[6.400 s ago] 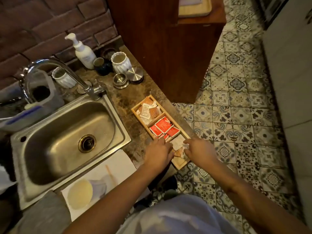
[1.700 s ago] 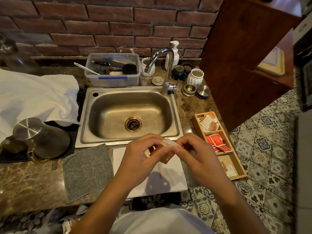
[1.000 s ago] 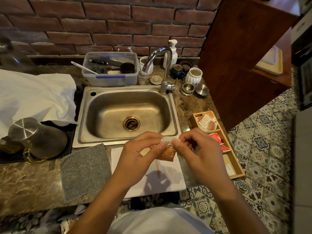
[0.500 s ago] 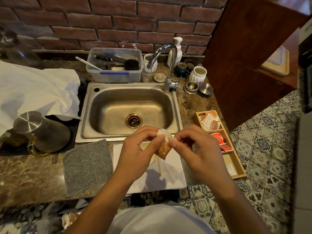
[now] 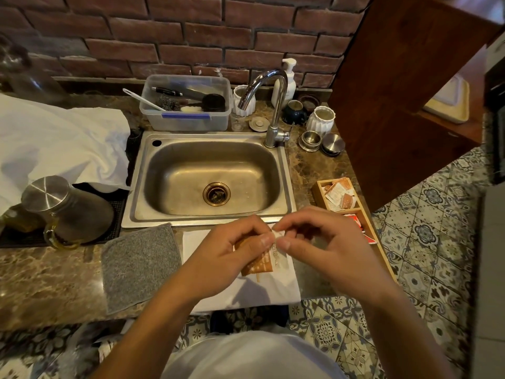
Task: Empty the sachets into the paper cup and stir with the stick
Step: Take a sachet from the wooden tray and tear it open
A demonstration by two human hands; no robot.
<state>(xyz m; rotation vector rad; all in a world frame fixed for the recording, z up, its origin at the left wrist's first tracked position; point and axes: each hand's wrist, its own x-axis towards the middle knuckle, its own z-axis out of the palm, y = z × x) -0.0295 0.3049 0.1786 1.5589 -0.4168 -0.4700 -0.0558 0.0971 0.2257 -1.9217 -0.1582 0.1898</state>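
Both hands pinch the top edge of a brown and white sachet (image 5: 259, 262) held over a white paper sheet (image 5: 273, 291) at the counter's front edge. My left hand (image 5: 229, 255) grips the sachet's left corner between thumb and fingers. My right hand (image 5: 325, 247) pinches the white strip at its top right. The paper cup is hidden under my left hand. A short piece of the wooden stick (image 5: 258, 277) shows just below the sachet.
A wooden tray (image 5: 318, 188) with more sachets lies right of the steel sink (image 5: 213, 181). A grey cloth (image 5: 139, 265) lies left of the paper. A lidded glass jug (image 5: 65, 209) stands at the left. A tap, cups and a plastic tub line the brick wall.
My hands left the wooden tray with a sachet and brought it over the white paper. In the last second they stay pinched on its top edge, and the sachet hangs lower and more upright.
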